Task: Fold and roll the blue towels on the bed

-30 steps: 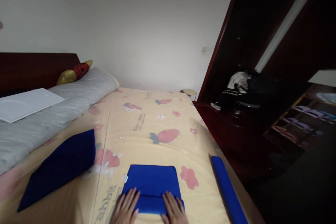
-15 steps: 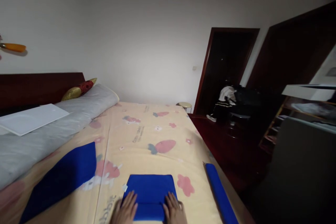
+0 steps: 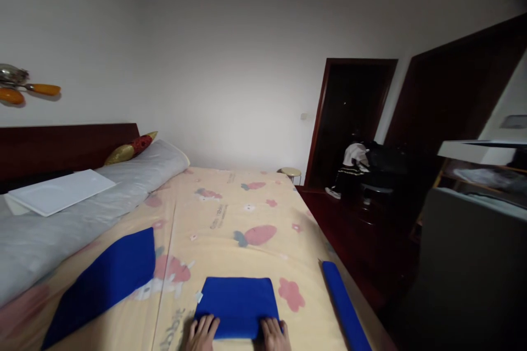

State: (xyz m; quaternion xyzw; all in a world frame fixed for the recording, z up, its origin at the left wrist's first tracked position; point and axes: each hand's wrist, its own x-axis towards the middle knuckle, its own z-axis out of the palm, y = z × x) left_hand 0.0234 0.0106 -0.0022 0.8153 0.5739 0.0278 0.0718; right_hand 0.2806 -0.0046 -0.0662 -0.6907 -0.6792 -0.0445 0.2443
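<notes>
Both hands, left hand (image 3: 202, 332) & right hand (image 3: 274, 334), on near edge of folded blue cloth (image 3: 237, 306).

Bed (image 3: 247, 214) in carrot-print sheet, folded blue cloths (image 3: 237, 307), grey bolster (image 3: 82, 214)

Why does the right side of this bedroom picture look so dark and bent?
Head view: light falls on the white wall and the bed, leaving the doorway nearly black; the wide lens tilts its frame; both hands are cropped on the blue cloth.

The folded blue cloth (image 3: 237, 306) looks soft and matt on the smooth printed cotton bedsheet (image 3: 239, 230), beside the glossy dark wooden headboard (image 3: 61, 145).
</notes>
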